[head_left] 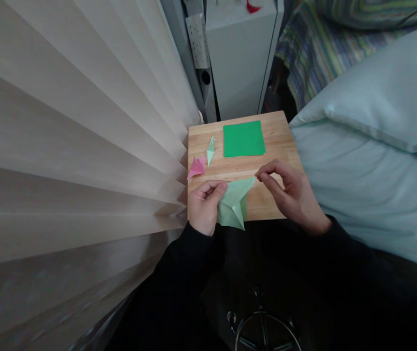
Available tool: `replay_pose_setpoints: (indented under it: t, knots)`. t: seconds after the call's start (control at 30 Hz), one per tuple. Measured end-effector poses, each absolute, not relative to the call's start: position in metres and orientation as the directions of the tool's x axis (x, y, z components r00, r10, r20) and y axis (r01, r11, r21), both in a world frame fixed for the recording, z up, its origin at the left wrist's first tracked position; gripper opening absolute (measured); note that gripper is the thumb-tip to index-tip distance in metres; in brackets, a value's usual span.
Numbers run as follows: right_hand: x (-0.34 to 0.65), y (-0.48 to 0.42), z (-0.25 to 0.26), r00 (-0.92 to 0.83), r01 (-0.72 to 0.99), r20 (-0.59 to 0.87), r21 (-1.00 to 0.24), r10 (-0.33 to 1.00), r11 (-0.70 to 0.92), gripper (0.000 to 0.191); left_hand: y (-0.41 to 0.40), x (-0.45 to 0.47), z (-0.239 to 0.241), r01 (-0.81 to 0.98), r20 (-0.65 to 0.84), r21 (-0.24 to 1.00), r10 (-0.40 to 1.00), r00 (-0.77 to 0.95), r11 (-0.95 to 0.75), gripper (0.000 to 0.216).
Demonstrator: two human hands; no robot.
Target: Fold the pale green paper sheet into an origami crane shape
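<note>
A light green sheet of origami paper (233, 202), creased and partly folded, is held over the near edge of the small wooden table (267, 195). My left hand (205, 204) grips its left edge between thumb and fingers. At the paper's upper right corner, the thumb and forefinger of my right hand (291, 195) pinch together on the tip. Beyond my left hand, a pink folded paper piece (197, 167) and a small pale green paper crane (211, 151) rest on the table. A stack of green paper squares (244, 139) lies towards the back.
A pleated pale curtain (121, 190) hangs close along the left side. On the right, a bed with light blue bedding (369, 161) borders the table. A white cabinet (239, 68) stands behind it, and a chair base (263, 331) shows below.
</note>
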State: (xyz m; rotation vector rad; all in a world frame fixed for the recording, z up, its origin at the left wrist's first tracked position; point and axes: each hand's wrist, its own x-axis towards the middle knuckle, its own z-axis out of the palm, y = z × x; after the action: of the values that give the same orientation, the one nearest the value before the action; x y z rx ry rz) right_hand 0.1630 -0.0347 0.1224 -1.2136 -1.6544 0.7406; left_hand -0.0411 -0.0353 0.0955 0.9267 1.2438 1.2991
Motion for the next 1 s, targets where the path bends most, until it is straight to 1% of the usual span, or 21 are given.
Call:
replay_pose_setpoints:
  t: [0.13,0.23,0.3,0.37,0.4,0.53,0.6,0.67,0.77,0.83,1.0]
  knots:
    - [0.161,-0.036,0.119,-0.156,0.348,0.319,-0.868,0.935,0.354,0.006,-0.035,-0.038,0.100,-0.305,-0.196,0.941,0.972,-0.133,0.148,0.030]
    - [0.160,-0.036,0.118,-0.205,0.332,0.317,-0.867,0.926,0.371,0.005,-0.035,-0.036,0.102,-0.322,-0.233,0.927,0.968,-0.096,0.192,0.033]
    - [0.160,-0.036,0.118,-0.209,0.346,0.320,-0.860,0.924,0.376,0.008,-0.037,-0.036,0.102,-0.304,-0.268,0.920,0.963,-0.032,0.246,0.037]
    - [0.160,-0.036,0.118,-0.214,0.381,0.327,-0.840,0.920,0.387,0.011,-0.038,-0.038,0.105,-0.255,-0.290,0.923,0.956,0.036,0.289,0.044]
    - [0.160,-0.035,0.118,-0.228,0.407,0.333,-0.821,0.915,0.400,0.012,-0.039,-0.039,0.107,-0.214,-0.278,0.934,0.959,0.062,0.284,0.047]
    - [0.159,-0.035,0.121,-0.304,0.486,0.309,-0.763,0.901,0.426,0.017,-0.043,-0.041,0.120,0.046,-0.124,0.992,0.977,0.175,0.118,0.057]
    - [0.159,-0.036,0.122,-0.292,0.483,0.257,-0.792,0.921,0.374,0.017,-0.044,-0.040,0.122,0.157,-0.109,0.985,0.967,0.229,0.074,0.064]
    - [0.159,-0.036,0.122,-0.249,0.449,0.210,-0.840,0.945,0.305,0.016,-0.044,-0.038,0.119,0.194,-0.129,0.978,0.959,0.252,0.081,0.061]
    - [0.162,-0.034,0.120,-0.172,0.370,0.160,-0.904,0.972,0.214,0.018,-0.042,-0.038,0.109,0.135,-0.142,0.985,0.960,0.240,0.111,0.051]
    - [0.164,-0.032,0.117,-0.138,0.335,0.123,-0.928,0.983,0.163,0.020,-0.039,-0.040,0.106,0.104,-0.140,0.988,0.957,0.254,0.117,0.047]
    - [0.169,-0.028,0.112,-0.116,0.295,0.013,-0.954,0.993,0.047,0.023,-0.036,-0.044,0.113,0.127,-0.166,0.983,0.932,0.322,0.131,0.046]
